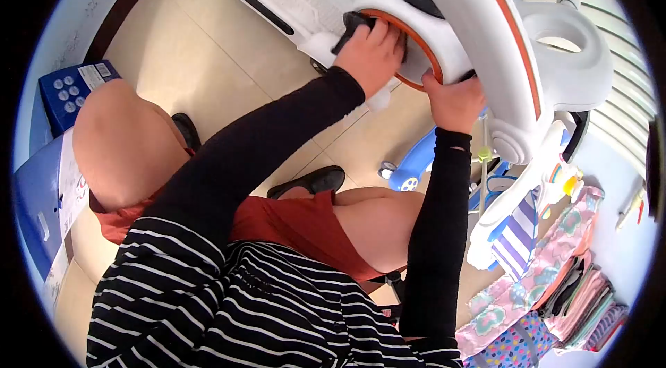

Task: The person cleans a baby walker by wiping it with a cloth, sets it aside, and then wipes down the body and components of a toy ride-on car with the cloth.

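Observation:
A large white plastic piece of equipment (465,42) with orange trim fills the top of the head view. An orange-rimmed round opening (433,63) lies between my hands. My left hand (371,52) is closed on a black cloth at the left side of this opening; the black cloth (355,21) sticks out past the fingers, and some fingertips are hidden inside the rim. My right hand (454,101) grips the lower right edge of the orange rim, thumb on top, with its other fingers partly hidden behind the white body.
Blue and white boxes (41,194) stand at the left. A blue wheeled base (411,167) is on the tiled floor below the equipment. Folded clothes (579,298) and a pink patterned cloth (513,298) lie at the lower right. White slats (617,42) run along the right.

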`<state>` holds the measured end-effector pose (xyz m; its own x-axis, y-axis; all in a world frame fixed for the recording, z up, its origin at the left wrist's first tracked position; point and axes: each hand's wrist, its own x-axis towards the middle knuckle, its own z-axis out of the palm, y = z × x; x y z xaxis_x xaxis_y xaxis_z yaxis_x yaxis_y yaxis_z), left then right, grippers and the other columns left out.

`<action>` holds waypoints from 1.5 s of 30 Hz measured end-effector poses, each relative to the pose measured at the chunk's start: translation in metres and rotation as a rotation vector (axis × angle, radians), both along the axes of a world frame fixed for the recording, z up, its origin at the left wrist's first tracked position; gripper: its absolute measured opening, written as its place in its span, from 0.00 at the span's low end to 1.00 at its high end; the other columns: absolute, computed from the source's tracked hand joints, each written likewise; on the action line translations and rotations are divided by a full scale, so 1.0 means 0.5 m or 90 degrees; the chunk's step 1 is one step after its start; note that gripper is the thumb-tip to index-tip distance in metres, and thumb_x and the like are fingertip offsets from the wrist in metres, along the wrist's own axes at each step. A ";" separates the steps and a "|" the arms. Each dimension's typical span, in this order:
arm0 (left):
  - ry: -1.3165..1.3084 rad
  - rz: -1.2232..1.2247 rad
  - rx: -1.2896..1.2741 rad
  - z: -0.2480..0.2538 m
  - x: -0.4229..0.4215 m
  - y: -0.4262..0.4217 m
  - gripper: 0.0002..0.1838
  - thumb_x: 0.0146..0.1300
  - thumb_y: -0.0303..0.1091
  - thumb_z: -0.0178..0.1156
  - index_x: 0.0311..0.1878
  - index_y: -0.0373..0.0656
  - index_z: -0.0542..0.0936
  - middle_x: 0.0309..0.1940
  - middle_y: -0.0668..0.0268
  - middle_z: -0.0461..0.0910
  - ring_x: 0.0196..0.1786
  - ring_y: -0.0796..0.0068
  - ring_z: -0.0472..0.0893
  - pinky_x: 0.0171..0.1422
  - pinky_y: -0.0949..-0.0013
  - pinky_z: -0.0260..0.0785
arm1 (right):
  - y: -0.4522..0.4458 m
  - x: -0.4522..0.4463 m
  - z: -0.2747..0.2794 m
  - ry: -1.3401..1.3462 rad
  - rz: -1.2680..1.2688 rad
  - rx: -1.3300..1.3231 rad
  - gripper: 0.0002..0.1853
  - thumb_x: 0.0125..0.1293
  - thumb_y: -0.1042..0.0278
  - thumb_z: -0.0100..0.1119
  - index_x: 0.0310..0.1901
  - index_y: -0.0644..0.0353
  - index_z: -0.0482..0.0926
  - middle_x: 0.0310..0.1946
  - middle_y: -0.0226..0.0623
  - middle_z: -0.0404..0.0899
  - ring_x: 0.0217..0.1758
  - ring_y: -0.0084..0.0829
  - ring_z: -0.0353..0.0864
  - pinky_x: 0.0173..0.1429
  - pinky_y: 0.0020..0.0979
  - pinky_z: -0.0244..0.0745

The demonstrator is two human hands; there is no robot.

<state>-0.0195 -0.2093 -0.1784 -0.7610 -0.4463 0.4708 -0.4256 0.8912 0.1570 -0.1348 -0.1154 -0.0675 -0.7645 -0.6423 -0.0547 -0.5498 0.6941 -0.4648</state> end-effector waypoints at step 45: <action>-0.387 -0.141 0.409 0.019 -0.043 -0.039 0.19 0.66 0.33 0.57 0.58 0.39 0.83 0.61 0.54 0.81 0.58 0.53 0.85 0.58 0.54 0.79 | -0.047 0.034 -0.054 0.039 0.018 -0.104 0.24 0.54 0.58 0.66 0.44 0.73 0.80 0.41 0.63 0.84 0.48 0.64 0.83 0.58 0.52 0.76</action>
<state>-0.0410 -0.2288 -0.1691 -0.8962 -0.2980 -0.3288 -0.4270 0.7808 0.4560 -0.1176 -0.1391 -0.0944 -0.7449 -0.6598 0.0986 -0.5986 0.5958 -0.5354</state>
